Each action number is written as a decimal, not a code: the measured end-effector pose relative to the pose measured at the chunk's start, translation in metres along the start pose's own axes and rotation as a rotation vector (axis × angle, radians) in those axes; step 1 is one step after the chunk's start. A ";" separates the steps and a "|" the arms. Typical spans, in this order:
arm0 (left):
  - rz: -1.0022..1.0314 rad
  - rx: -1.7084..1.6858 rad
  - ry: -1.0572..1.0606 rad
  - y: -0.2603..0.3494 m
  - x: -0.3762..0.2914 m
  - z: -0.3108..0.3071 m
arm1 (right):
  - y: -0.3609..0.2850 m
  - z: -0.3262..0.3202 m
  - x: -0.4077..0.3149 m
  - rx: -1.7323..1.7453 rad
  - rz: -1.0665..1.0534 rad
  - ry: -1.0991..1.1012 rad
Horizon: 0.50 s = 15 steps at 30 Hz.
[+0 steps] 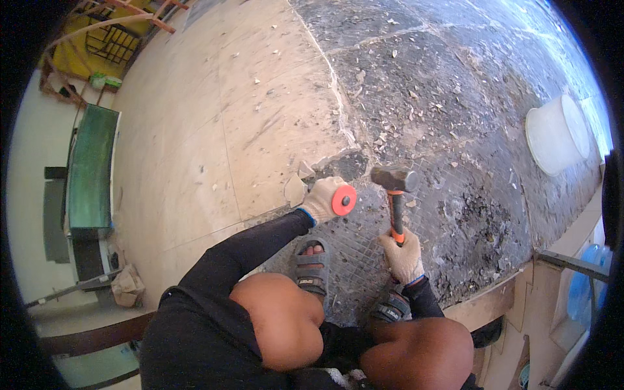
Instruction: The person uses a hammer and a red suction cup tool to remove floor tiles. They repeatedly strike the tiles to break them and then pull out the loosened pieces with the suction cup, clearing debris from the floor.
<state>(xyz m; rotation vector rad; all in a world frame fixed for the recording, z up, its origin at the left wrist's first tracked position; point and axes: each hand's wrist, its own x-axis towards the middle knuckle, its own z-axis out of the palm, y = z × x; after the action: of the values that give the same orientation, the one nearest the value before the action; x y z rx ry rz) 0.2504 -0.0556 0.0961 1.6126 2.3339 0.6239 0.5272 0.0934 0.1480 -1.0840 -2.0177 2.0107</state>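
Observation:
My left hand (325, 197), in a knitted work glove, grips a chisel with a round red hand guard (344, 200); its blade is hidden from view. It is at the broken edge of the beige floor tiles (273, 170), beside loose tile pieces (294, 189). My right hand (402, 256), gloved too, is closed round the black and orange handle of a club hammer (395, 178). The hammer's steel head is to the right of the red guard, apart from it, above the dark, rough floor bed (463, 214).
Tile chips (412, 114) lie scattered over the dark bed. At the right stands a white plastic bucket (557, 135). My sandalled feet (312, 268) are close below my hands. A green panel (92, 165) is at the left, and a step edge (482, 297) runs at lower right.

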 end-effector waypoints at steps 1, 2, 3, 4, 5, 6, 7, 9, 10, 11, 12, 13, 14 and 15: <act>0.042 -0.021 -0.023 0.003 -0.002 -0.003 | 0.004 -0.002 0.003 -0.013 0.040 0.020; 0.077 -0.039 -0.050 0.007 -0.005 -0.005 | 0.009 -0.004 0.006 -0.043 0.035 0.056; 0.091 -0.051 -0.104 0.011 -0.009 -0.008 | 0.016 -0.005 0.008 -0.100 0.040 0.101; 0.159 -0.136 -0.034 0.013 -0.017 -0.012 | 0.024 -0.005 0.008 -0.122 -0.023 0.138; 0.139 -0.128 -0.072 0.013 -0.024 -0.018 | 0.031 -0.005 0.007 -0.091 0.058 0.119; 0.119 -0.122 -0.112 0.010 -0.032 -0.023 | 0.039 -0.006 0.005 -0.071 0.136 0.102; 0.100 -0.117 -0.150 0.005 -0.040 -0.027 | 0.046 -0.006 0.002 -0.062 0.250 0.095; -0.223 -0.033 0.147 -0.007 -0.055 -0.032 | 0.057 -0.006 -0.004 -0.014 0.277 0.063; -0.437 0.059 0.237 -0.015 -0.060 -0.032 | 0.060 -0.005 -0.007 -0.036 0.383 0.065; -0.666 0.152 0.311 -0.024 -0.064 -0.034 | 0.063 -0.005 -0.009 0.005 0.333 0.051; -0.685 0.205 0.297 -0.034 -0.068 -0.036 | 0.065 -0.004 -0.011 0.002 0.356 0.054; -0.719 0.256 0.274 -0.044 -0.069 -0.039 | 0.067 -0.004 -0.012 -0.018 0.385 0.076; -0.753 0.309 0.251 -0.052 -0.071 -0.042 | 0.068 -0.003 -0.013 0.012 0.350 0.072; -0.751 0.276 0.208 -0.057 -0.074 -0.044 | 0.068 -0.003 -0.012 0.026 0.330 0.086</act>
<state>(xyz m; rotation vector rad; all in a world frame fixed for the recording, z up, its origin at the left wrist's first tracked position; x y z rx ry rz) 0.2115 -0.1503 0.1044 0.6407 2.9950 0.3110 0.5653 0.0810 0.0920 -1.5567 -1.8649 2.0826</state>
